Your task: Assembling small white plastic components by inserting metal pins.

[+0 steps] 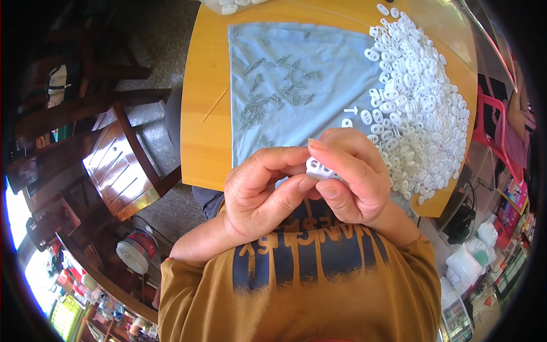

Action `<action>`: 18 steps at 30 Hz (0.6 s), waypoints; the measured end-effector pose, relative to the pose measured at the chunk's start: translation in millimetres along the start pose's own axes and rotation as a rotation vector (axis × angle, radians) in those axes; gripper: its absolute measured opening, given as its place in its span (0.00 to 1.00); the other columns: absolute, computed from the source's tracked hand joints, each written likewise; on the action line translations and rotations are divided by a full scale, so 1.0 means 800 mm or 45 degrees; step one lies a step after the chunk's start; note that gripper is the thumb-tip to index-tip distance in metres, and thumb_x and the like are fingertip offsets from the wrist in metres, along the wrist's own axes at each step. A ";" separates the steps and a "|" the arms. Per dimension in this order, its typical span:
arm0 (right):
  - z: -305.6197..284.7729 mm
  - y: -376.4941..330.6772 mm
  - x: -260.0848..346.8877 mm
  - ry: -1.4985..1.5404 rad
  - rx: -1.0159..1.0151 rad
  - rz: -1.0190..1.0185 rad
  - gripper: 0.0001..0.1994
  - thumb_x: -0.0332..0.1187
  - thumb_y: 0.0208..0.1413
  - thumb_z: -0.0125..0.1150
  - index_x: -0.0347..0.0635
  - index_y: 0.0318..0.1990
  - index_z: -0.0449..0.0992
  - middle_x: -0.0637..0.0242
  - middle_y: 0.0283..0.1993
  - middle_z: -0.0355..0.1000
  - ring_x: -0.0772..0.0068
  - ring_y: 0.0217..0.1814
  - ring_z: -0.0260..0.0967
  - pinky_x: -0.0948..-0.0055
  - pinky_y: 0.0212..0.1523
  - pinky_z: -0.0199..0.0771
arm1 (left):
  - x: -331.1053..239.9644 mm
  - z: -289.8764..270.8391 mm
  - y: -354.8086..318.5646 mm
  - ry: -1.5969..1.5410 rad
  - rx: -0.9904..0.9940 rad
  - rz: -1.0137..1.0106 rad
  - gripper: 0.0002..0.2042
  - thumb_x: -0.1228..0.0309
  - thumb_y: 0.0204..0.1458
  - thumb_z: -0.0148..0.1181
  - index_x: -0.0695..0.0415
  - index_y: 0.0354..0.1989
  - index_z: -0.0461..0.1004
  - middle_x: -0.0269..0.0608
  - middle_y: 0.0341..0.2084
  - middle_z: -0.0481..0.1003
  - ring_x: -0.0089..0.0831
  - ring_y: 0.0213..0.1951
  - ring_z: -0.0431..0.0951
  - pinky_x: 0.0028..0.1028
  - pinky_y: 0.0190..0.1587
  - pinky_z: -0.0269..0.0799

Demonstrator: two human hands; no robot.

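Observation:
Close to my chest, a white oval plastic cord lock with two holes [319, 167] is pinched between both hands. My left hand [268, 191] grips its left end with thumb and index finger. My right hand [356, 174] closes around its right side, thumb below and a finger above. Part of the piece is hidden by the fingers. Beyond the hands, many small metal springs [259, 102] lie scattered on a light blue cloth [325, 51]. A big pile of similar white two-holed pieces [421, 97] spreads at the right. A small white T-shaped plunger [351, 110] lies near the pile's left edge.
The yellow wooden table [199, 131] carries the cloth, and a thin stick [215, 105] lies on its left side. A clear container of white parts [231, 7] stands at the far edge. A wooden chair [122, 165] is at the left, a red plastic chair [496, 128] at the right.

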State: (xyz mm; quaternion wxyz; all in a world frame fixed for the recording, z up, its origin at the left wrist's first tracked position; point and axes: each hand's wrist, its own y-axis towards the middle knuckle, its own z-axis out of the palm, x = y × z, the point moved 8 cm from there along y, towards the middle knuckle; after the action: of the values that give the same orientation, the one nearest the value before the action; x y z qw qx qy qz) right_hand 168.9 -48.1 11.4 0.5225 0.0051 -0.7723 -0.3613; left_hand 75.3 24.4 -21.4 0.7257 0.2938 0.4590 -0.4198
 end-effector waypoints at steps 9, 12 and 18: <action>-0.014 0.002 -0.003 0.027 -0.044 0.080 0.17 0.26 0.48 0.62 0.32 0.48 0.70 0.60 0.34 0.71 0.67 0.32 0.69 0.74 0.30 0.70 | 0.002 0.006 0.006 0.013 0.028 -0.034 0.15 0.83 0.55 0.49 0.67 0.51 0.62 0.46 0.38 0.73 0.25 0.37 0.75 0.23 0.39 0.74; -0.017 0.003 -0.008 0.106 -0.021 0.150 0.17 0.26 0.46 0.64 0.33 0.45 0.71 0.60 0.34 0.72 0.66 0.32 0.70 0.74 0.30 0.70 | 0.002 0.006 0.006 0.048 0.023 -0.017 0.15 0.82 0.55 0.49 0.67 0.51 0.62 0.47 0.38 0.73 0.25 0.36 0.75 0.23 0.38 0.74; -0.020 -0.001 -0.011 0.187 -0.060 0.208 0.14 0.24 0.48 0.63 0.33 0.43 0.71 0.60 0.35 0.71 0.71 0.29 0.70 0.77 0.27 0.71 | 0.006 0.008 0.007 0.025 -0.013 -0.015 0.14 0.81 0.55 0.50 0.65 0.49 0.62 0.47 0.39 0.73 0.24 0.36 0.75 0.22 0.36 0.74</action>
State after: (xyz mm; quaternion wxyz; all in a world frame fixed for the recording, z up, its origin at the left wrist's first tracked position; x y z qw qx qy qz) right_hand 185.8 -54.4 7.0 0.6054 -0.0437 -0.7209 -0.3344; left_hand 83.8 19.8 -22.8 0.7202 0.2915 0.4701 -0.4186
